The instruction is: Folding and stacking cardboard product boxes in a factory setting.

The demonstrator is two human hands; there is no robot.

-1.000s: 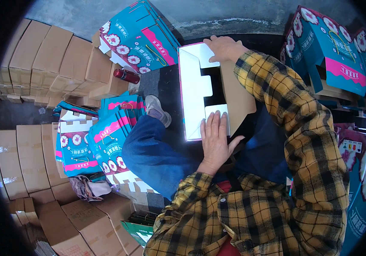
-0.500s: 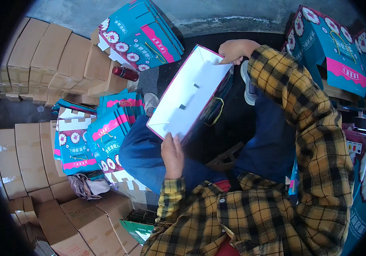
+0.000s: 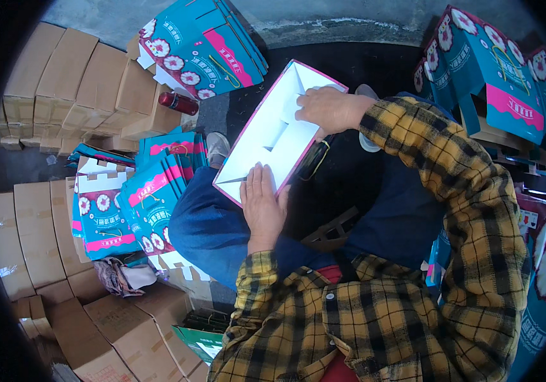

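Note:
A carton (image 3: 263,130) with a white inside and a pinkish-red rim lies slantwise above my legs, its open side facing up. Across its lower left end, my left hand (image 3: 264,207) lies with fingers outstretched, the tips on the inner white panel and the thumb apart near the rim. My right hand (image 3: 329,109) reaches over the upper right rim. Its fingers rest on the white inside and are partly bent; they do not wrap round anything I can see. Below the right-hand side of the carton hangs a yellowish cord handle (image 3: 314,162), mostly in shadow.
Flat teal and pink cartons (image 3: 155,197) are stacked at left, with more (image 3: 206,54) by the wall. Brown boxes (image 3: 34,232) fill the left side. A dark red flask (image 3: 179,103) lies near them. Made-up teal cartons (image 3: 509,95) stand at right.
My right hand has left its grip on the upper rim and moved inward onto the white inside. My left hand has slid up from the lower edge, its fingers now spread over the end.

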